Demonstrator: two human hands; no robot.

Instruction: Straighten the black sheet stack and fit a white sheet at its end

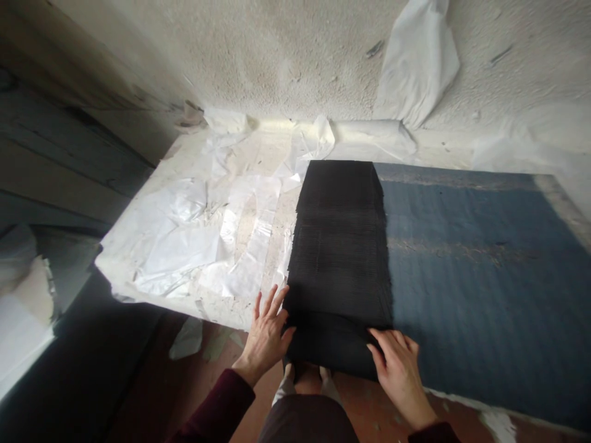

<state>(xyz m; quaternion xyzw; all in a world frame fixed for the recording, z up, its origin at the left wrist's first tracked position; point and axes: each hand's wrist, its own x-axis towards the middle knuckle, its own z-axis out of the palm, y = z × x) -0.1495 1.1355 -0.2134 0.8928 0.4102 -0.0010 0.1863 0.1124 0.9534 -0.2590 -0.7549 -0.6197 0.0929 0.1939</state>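
Note:
A long stack of thin black fabric sheets (339, 246) lies across the table, its layered edges uneven along both sides. At its near end, a smooth black flap bends down over the table's front edge. My left hand (269, 335) rests at the near left corner with fingers spread, the thumb touching the black fabric. At the near right corner, my right hand (397, 360) has its fingers curled and its thumb and forefinger at the flap's edge. Part of the flap's underside is hidden.
A worn blue sheet (462, 295) covers the table's right side. Crumpled white plastic film (184, 246) lies over the left side. A rough plaster wall (286, 61) rises behind, with white film (420, 67) hanging on it. My feet stand on the reddish floor (364, 412).

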